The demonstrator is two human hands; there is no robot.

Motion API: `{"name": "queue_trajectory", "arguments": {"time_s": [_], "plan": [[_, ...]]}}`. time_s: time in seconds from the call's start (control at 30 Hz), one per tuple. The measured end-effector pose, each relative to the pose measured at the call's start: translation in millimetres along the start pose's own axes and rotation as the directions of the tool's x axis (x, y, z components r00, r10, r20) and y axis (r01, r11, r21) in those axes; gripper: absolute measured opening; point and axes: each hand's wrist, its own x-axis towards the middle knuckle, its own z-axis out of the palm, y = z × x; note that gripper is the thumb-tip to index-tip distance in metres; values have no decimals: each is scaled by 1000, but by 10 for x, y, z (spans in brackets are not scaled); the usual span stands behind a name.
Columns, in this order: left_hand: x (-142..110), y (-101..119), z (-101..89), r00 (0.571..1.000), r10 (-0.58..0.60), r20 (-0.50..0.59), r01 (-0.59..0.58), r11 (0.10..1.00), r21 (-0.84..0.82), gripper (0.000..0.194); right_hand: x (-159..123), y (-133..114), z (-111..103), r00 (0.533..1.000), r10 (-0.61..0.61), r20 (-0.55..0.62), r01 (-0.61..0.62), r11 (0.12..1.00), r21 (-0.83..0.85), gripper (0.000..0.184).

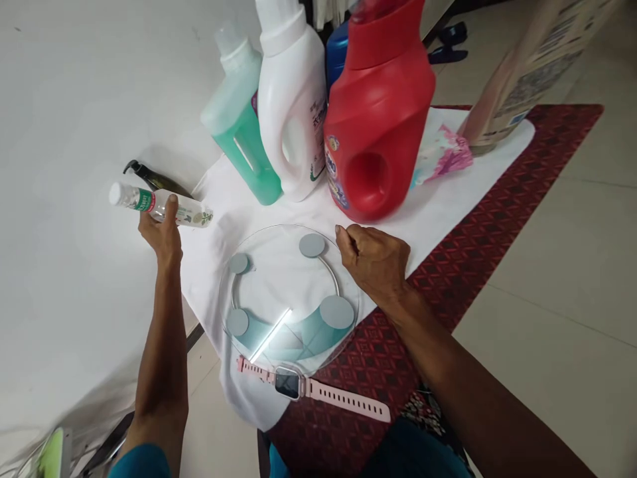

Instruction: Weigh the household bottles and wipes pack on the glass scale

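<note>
My left hand (pixel 164 232) grips a clear bottle (pixel 192 211) with a white cap and a green label, held nearly level with its cap to the left. My right hand (pixel 375 259) is curled into a fist beside the right rim of a round glass bathroom scale (pixel 318 335); nothing shows in its fingers. The scale has grey round pads and a teal band. In front of it lies a smartwatch (pixel 287 383) with a pink strap, stretched out. Just beyond my right fist stands a red detergent bottle (pixel 385 126).
A green bottle (pixel 251 153) and a white jug (pixel 293 86) stand at the back, with a blue container (pixel 337 50) partly hidden. A dark pump bottle (pixel 156 179) is by the wall. At right are a pink-and-white packet (pixel 445 156) and a tall bottle (pixel 517 86). White cloth (pixel 478 179) covers the red patterned mat (pixel 460 279).
</note>
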Motion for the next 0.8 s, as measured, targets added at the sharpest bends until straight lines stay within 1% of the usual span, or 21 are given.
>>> {"name": "queue_trajectory", "arguments": {"time_s": [0.07, 0.1, 0.17, 0.23, 0.33, 0.4, 0.47, 0.6, 0.73, 0.8], "plan": [[-263, 284, -122, 1000, 30, -3, -30, 994, -108, 61, 0, 8, 9, 1000, 12, -1, -12, 1000, 2, 51], [-409, 432, -168, 999, 48, 22, -44, 989, -139, 57, 0, 11, 13, 1000, 17, -4, -17, 1000, 1, 50], [-719, 714, -224, 990, 76, 116, -58, 987, -147, 50, 2, 13, 18, 1000, 25, 0, -25, 1000, -10, 50], [-1021, 950, -233, 971, 72, 228, -39, 989, -146, 45, 8, 6, 16, 999, 34, 20, -33, 999, -26, 50], [-1389, 1182, -181, 925, 42, 378, 31, 983, -183, 42, 25, -20, 2, 997, 53, 51, -51, 998, -41, 49], [-1552, 1262, -124, 892, 35, 450, 64, 977, -203, 42, 37, -40, -11, 996, 63, 59, -60, 997, -42, 47], [-1653, 1302, -67, 880, 25, 475, 83, 975, -205, 42, 46, -56, -26, 996, 68, 59, -66, 997, -33, 46], [-1718, 1343, 11, 890, -17, 456, 108, 979, -173, 45, 50, -65, -44, 995, 83, 50, -83, 997, 2, 46], [-1707, 1371, 48, 897, 14, 443, 45, 991, -123, 44, 52, -64, -41, 996, 84, 42, -84, 996, 2, 49], [-1710, 1357, 56, 891, 25, 454, 19, 996, -92, 47, 54, -65, -41, 995, 88, 44, -88, 996, -3, 50]]}}
